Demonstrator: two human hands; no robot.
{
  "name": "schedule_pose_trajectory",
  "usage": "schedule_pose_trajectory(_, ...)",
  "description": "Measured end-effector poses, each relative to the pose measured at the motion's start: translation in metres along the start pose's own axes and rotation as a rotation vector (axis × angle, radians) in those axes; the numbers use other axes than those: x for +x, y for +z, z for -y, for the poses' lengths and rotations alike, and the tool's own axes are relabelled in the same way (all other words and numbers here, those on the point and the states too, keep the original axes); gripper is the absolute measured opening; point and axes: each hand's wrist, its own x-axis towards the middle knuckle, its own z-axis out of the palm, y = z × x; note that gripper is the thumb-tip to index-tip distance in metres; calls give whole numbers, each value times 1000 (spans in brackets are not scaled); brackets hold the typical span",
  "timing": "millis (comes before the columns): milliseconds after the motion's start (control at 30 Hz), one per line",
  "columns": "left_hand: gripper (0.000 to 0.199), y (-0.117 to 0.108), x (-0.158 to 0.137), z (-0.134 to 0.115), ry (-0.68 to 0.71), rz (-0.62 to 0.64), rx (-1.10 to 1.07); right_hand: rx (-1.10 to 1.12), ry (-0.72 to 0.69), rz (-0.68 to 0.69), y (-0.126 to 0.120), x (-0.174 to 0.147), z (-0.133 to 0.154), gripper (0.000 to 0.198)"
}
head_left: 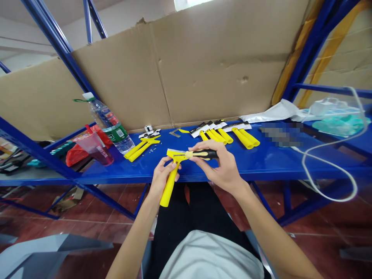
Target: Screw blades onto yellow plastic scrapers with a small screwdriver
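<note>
Two yellow tools (141, 152) lie beside a bottle (117, 133) and cup (100, 152) on the blue worktop (136, 171) — left fingers (169, 169) grasp another such tool (169, 190), right fingers (207, 144) a screwdriver (209, 154).

- Before me runs a glossy blue surface (124, 170).
- At my left: a plastic bottle (116, 133) beside a cup (97, 149) of red liquid.
- Next, two yellow handles (142, 152) by white bits (151, 150).
- Toward the back, a row of yellow-handled tools (225, 136).
- At my right: a white cable (303, 159) and green plastic (338, 126).
</note>
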Motion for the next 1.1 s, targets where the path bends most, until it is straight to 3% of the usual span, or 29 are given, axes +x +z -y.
schedule_pose_trajectory(100, 53, 1, -1, 1, 4, 2, 1, -94, -10, -42, -1, 0, 0, 30)
schedule_pose_trajectory(233, 56, -2, 1, 0, 8, -13, 7, 46, 92, 81, -1, 1, 1, 40)
schedule_pose_trajectory(433, 57, 1, 0, -4, -3, -1, 19, -151, -70, -3, -1, 1, 3, 27)
schedule_pose_trajectory(633, 57, 5, -2, -7, -27, -10, 17, -39, -5, 87, -2, 0, 3, 50)
schedule_pose_trajectory(800, 56, 3, -1, -2, -12, 3, -4, -137, -117, -21, 2, 0, -4, 44)
schedule_pose_trajectory(967, 57, 1, -1, -2, -18, -8, -4, -74, -59, 52, -1, 3, -3, 43)
schedule_pose_trajectory(1100, 57, 1, -1, -4, -29, 6, -5, -79, -149, 29, -1, 2, -4, 29)
